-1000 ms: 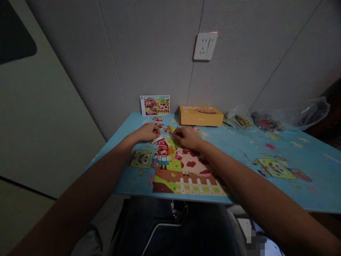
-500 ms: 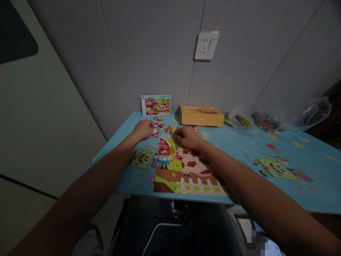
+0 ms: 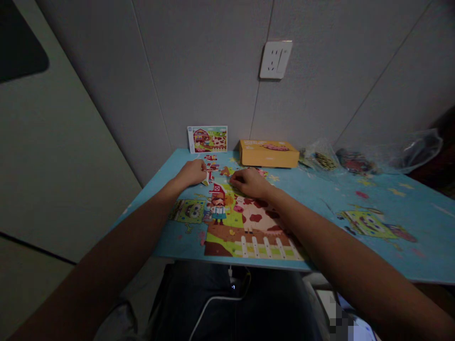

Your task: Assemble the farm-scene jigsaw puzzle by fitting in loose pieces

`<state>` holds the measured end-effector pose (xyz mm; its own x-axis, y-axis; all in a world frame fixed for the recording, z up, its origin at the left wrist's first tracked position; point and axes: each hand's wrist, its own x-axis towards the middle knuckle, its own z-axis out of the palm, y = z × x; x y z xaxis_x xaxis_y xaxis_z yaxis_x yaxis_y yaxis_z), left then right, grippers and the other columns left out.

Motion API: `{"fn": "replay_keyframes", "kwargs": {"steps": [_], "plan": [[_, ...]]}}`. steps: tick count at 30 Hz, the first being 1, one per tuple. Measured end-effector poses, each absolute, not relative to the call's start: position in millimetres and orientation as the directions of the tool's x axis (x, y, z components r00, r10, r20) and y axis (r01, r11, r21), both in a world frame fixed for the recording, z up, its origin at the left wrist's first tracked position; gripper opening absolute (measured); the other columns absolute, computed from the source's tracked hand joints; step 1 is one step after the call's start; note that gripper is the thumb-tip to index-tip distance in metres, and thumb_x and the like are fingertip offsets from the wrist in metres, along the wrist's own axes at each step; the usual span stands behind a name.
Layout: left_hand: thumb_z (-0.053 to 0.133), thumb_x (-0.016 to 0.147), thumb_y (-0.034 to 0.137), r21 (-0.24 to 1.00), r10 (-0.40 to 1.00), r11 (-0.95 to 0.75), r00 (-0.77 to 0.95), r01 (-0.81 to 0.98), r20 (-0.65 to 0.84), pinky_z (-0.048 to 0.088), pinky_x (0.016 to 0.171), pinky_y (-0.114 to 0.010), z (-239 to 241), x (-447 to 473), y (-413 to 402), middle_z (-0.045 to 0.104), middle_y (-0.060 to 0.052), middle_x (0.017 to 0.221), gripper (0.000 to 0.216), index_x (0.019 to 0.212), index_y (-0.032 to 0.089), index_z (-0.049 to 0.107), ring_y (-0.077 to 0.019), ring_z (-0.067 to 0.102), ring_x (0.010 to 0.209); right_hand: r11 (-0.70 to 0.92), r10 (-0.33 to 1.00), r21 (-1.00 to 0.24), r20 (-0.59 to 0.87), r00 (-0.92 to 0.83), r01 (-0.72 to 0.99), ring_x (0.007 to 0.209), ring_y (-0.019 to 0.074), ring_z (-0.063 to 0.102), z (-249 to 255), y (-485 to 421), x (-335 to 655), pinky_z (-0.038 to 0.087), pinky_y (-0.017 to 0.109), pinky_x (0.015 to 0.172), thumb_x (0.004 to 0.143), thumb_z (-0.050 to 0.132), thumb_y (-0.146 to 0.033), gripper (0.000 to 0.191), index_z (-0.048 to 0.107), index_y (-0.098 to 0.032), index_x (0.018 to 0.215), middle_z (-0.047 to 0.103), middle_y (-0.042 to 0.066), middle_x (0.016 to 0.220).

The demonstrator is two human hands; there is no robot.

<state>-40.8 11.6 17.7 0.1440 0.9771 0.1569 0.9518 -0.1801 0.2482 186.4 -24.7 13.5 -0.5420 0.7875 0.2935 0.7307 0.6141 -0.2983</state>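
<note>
A partly assembled farm jigsaw puzzle [image 3: 256, 219] lies on the table before me, with a cow, a farmer in a blue apron and a white fence. Beyond its upper left part, my left hand [image 3: 193, 173] is closed, a small light puzzle piece [image 3: 205, 181] at its fingertips. Loose red barn pieces [image 3: 212, 166] lie just right of and beyond that hand. My right hand [image 3: 250, 183] rests at the puzzle's upper edge, above the cow, with fingers curled together. Whatever is in its fingertips, if anything, is hidden. A brown and green piece [image 3: 225, 171] lies between the hands.
A picture card [image 3: 209, 139] of the farm scene leans on the wall at the back. Beside it stands a yellow box [image 3: 269, 155]. Clear plastic bags [image 3: 325, 160] with pieces lie at the back right. The blue tabletop [image 3: 313, 203] bears cartoon prints.
My left hand has shifted very slightly, and more of the light puzzle piece shows under its fingertips. My right hand has hardly moved.
</note>
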Motion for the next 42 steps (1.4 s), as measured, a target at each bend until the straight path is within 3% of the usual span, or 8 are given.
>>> {"fn": "replay_keyframes", "kwargs": {"steps": [14, 32, 42], "plan": [[0.049, 0.076, 0.013, 0.249, 0.97, -0.192, 0.146, 0.949, 0.193, 0.044, 0.077, -0.026, 18.2, -37.4, 7.1, 0.071, -0.008, 0.098, 0.03, 0.098, 0.017, 0.069, -0.0212, 0.062, 0.088, 0.613, 0.789, -0.295, 0.272, -0.551, 0.733, 0.06, 0.0131, 0.052, 12.9, -24.4, 185.3, 0.029, 0.026, 0.06, 0.082, 0.052, -0.025, 0.02, 0.07, -0.016, 0.081, 0.067, 0.004, 0.07], [0.05, 0.069, 0.009, 0.29, 0.913, -0.406, 0.374, 0.866, 0.163, 0.045, 0.075, -0.026, 9.9, -37.2, 11.0, 0.072, -0.006, 0.092, 0.031, 0.087, 0.017, 0.074, -0.0198, 0.063, 0.082, 0.627, 0.779, -0.298, 0.245, -0.577, 0.72, 0.062, 0.0125, 0.055, 11.4, -23.5, 185.3, 0.033, 0.023, 0.06, 0.083, 0.051, -0.024, 0.022, 0.071, -0.016, 0.084, 0.07, 0.005, 0.078], [0.054, 0.069, 0.018, 0.271, 0.9, -0.435, 0.413, 0.859, 0.137, 0.038, 0.059, -0.024, 16.7, -32.8, 2.3, 0.069, -0.005, 0.077, 0.022, 0.083, 0.015, 0.071, -0.0153, 0.057, 0.064, 0.635, 0.772, -0.284, 0.25, -0.584, 0.718, 0.061, 0.0124, 0.054, 14.1, -26.3, 184.7, 0.032, 0.023, 0.06, 0.083, 0.052, -0.023, 0.021, 0.071, -0.016, 0.082, 0.07, 0.005, 0.076]]}}
